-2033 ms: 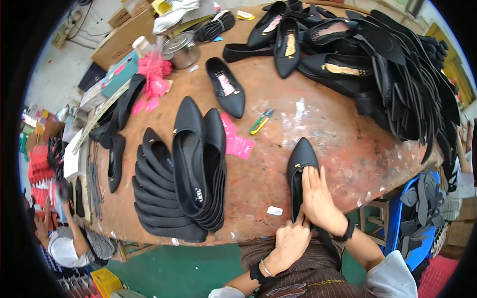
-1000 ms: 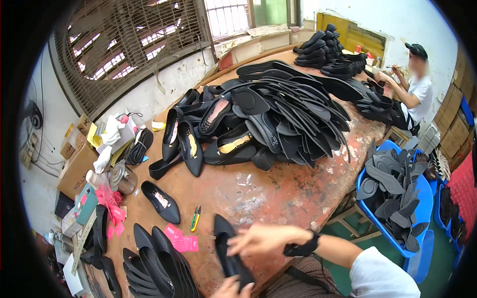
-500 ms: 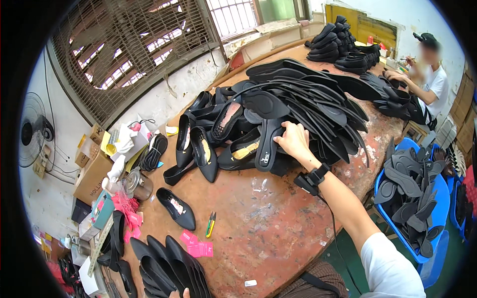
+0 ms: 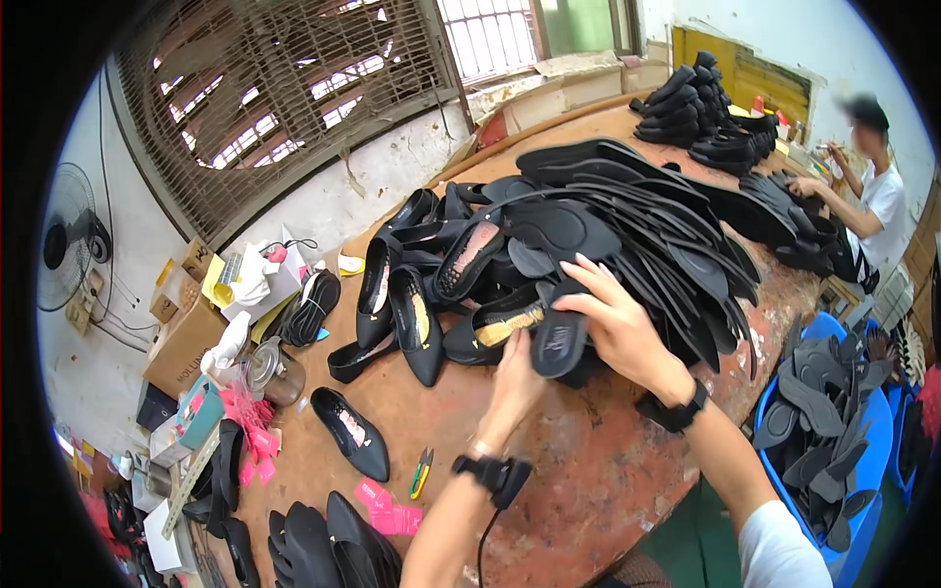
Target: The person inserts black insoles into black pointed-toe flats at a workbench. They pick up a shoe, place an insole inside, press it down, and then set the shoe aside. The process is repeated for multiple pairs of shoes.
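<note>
My right hand (image 4: 627, 328) is closed on a dark insole (image 4: 561, 345), its printed heel end hanging down over the table. Close beside it, my left hand (image 4: 518, 377) is slightly blurred, its fingers curled at the rim of a black pump (image 4: 490, 331) with a yellow lining. I see the fingertips against the shoe, but part of the grip is hidden. Behind the right hand rises a big heap of black insoles (image 4: 667, 235). More black pumps, one with a pink lining (image 4: 470, 260) and one with a yellow lining (image 4: 417, 323), lie left of the heap.
A single pump (image 4: 350, 436), yellow-handled thread snips (image 4: 421, 473) and pink tags (image 4: 387, 510) lie on the left. Nested black shoes (image 4: 338, 544) stand at the front edge. A blue bin (image 4: 877, 470) of insoles is at right; a co-worker (image 4: 872, 186) sits beyond.
My left hand has come up from the nested shoes at the front edge to the yellow-lined pump. The insole in my right hand has tilted. The view has shifted slightly.
</note>
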Demonstrator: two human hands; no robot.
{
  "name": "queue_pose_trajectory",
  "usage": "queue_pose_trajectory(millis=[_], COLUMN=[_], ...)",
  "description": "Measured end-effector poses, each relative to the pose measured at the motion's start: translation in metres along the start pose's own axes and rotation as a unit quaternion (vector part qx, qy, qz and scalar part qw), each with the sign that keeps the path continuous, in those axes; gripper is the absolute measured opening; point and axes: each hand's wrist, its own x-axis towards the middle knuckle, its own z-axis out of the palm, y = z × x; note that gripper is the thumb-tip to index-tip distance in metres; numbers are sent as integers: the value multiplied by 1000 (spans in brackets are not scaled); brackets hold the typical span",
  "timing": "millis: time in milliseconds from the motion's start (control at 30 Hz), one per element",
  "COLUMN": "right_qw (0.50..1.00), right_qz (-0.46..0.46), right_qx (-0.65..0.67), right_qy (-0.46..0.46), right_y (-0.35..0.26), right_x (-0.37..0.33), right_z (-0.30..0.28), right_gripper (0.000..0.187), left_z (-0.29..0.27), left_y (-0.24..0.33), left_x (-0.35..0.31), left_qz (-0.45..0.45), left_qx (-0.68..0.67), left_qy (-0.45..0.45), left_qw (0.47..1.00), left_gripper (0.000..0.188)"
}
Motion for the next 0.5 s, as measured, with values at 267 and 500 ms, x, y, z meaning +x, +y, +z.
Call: queue_pose_trajectory(millis=[267,500], right_qw=[795,678], right_qz=[266,389], right_qx=[458,617], right_qy=[295,89], right_y=[-83,-82], right_x=[-56,-138], right_z=[-76,-52], right_gripper=[48,70], left_z=[41,-75], left_y=[-9,43], left_x=[20,-215], left_qz=[45,46], left_qx=[-96,98], left_qy=[147,87], left_qw=[983,990], left_gripper=[49,47])
